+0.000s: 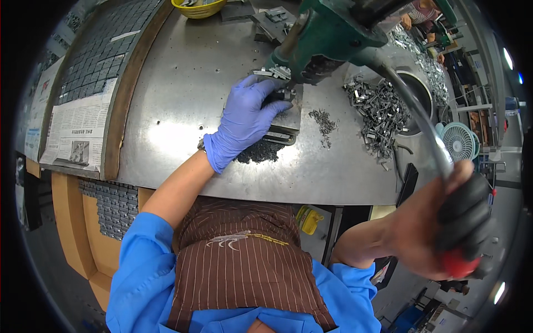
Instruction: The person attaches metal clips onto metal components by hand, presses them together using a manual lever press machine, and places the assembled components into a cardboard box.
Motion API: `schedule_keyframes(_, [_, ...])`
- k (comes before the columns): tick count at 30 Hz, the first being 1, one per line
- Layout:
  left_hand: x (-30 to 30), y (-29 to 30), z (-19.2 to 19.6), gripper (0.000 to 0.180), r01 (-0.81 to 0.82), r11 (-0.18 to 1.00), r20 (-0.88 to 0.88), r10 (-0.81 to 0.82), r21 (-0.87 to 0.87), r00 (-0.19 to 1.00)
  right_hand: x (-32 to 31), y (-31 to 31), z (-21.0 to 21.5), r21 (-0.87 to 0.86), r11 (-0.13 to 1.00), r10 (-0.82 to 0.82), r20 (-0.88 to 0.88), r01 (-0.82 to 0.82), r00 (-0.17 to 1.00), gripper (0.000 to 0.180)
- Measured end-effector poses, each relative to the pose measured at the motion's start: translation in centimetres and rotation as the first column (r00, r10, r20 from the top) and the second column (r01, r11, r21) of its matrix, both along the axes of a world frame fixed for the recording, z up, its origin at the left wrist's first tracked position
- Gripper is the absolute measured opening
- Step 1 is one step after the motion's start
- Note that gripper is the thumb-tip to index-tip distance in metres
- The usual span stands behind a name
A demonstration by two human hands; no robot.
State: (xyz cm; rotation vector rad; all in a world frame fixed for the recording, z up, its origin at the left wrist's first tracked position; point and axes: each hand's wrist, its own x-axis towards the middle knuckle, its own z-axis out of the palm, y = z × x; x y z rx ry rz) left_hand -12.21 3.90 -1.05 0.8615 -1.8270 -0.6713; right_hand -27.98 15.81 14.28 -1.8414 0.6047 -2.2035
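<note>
A green hand press (333, 41) stands at the back middle of the metal bench. My left hand (244, 114), in a purple-blue glove, is beneath the press head, with thumb and fingers closed around a small dark block (279, 99) at the metal fixture (288, 119). The hand covers much of that block. At the right, my right hand (419, 233) is wrapped around the press lever (413, 100) near its end, where black and red parts show. Motion blurs that hand. Dark shavings (261, 152) lie below my left wrist.
Small metal parts (380, 111) are heaped on the right beside a round container (422, 91), with pliers (401, 158) nearby. A wooden-edged tray (125, 97) holds rows of dark pieces at left. A yellow basket (200, 9) and a fan (459, 140) stand farther out. Another person's hand (407, 22) shows at upper right.
</note>
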Motion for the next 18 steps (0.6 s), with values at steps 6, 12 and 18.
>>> schedule_keyframes(6, [0.0, 0.0, 0.2, 0.031, -0.001, 0.998, -0.003, 0.002, 0.059, 1.000, 1.3, 1.3, -5.1, -0.064, 0.996, -0.052, 0.059, 0.056, 0.997, 0.042])
schedule_keyframes(12, [0.1, 0.6, 0.4, 0.029, -0.007, 0.999, -0.019, 0.008, 0.042, 1.000, -2.8, 1.0, 0.8, 0.097, 0.979, 0.181, -0.034, -0.177, 0.983, 0.040])
schedule_keyframes(18, [2.1, 1.4, 1.5, 0.024, -0.040, 0.999, 0.090, 0.040, -0.008, 0.995, -5.3, -3.0, -3.6, 0.474, 0.862, -0.190, -0.030, 0.181, 0.981, 0.030])
